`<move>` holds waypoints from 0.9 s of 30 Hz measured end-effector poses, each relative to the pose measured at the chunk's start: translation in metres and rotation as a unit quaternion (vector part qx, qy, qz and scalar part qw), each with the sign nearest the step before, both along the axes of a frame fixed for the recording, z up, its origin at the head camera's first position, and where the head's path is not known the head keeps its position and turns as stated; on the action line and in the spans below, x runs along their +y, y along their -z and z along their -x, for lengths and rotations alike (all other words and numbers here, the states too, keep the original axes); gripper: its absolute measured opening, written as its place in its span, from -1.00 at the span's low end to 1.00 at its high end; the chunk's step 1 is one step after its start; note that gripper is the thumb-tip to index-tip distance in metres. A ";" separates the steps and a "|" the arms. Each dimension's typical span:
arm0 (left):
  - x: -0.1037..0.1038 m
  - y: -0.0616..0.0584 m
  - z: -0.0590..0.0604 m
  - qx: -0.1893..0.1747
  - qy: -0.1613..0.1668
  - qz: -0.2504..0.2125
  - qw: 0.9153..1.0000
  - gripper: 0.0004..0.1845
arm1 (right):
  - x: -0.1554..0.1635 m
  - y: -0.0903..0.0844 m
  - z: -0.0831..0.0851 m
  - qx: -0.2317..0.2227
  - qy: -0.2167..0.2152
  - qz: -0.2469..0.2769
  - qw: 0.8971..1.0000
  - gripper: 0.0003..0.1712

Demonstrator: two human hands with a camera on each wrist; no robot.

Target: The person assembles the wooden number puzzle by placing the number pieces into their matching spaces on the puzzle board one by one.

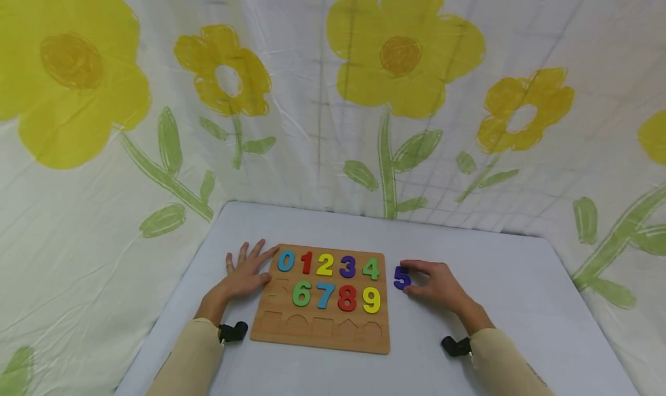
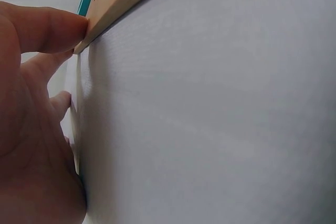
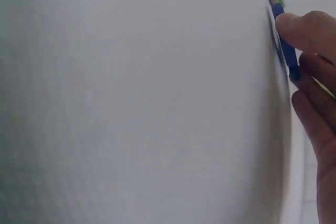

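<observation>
A wooden number puzzle board [image 1: 291,329] lies on the white table. The digits 0 to 4 stand in its top row, with 6, 7, 8 and 9 below; the recess left of the green 6 [image 1: 302,293] is bare. Just off the board's right edge, my right hand [image 1: 437,283] pinches a purple number 5 [image 1: 402,278] between thumb and fingers, close over the table in the right wrist view. My left hand [image 1: 244,277] rests at the board's left edge, fingers spread, with the thumb [image 2: 58,29] touching the side of the board in the left wrist view.
Bare shape recesses [image 1: 322,326] line the board's bottom row. The white table [image 1: 468,245] reaches back to a hanging cloth [image 1: 302,153] printed with yellow flowers. Each wrist wears a small black camera [image 1: 455,346].
</observation>
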State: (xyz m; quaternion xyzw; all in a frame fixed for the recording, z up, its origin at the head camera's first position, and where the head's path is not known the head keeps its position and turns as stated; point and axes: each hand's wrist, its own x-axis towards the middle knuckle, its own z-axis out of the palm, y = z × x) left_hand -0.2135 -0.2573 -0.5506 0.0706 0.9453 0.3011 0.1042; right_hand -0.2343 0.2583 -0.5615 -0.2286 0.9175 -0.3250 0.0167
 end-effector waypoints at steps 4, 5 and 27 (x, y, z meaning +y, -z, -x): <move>-0.001 0.001 0.000 -0.003 0.004 -0.003 1.000 -0.18 | 0.000 -0.006 -0.005 0.016 -0.004 0.011 1.000 -0.32; 0.000 0.001 0.000 -0.003 0.004 -0.003 1.000 -0.18 | 0.000 -0.009 -0.007 0.020 -0.006 0.016 1.000 -0.32; 0.002 0.000 0.000 -0.001 0.001 0.001 1.000 -0.19 | -0.059 -0.077 -0.058 0.029 0.022 0.046 0.998 -0.36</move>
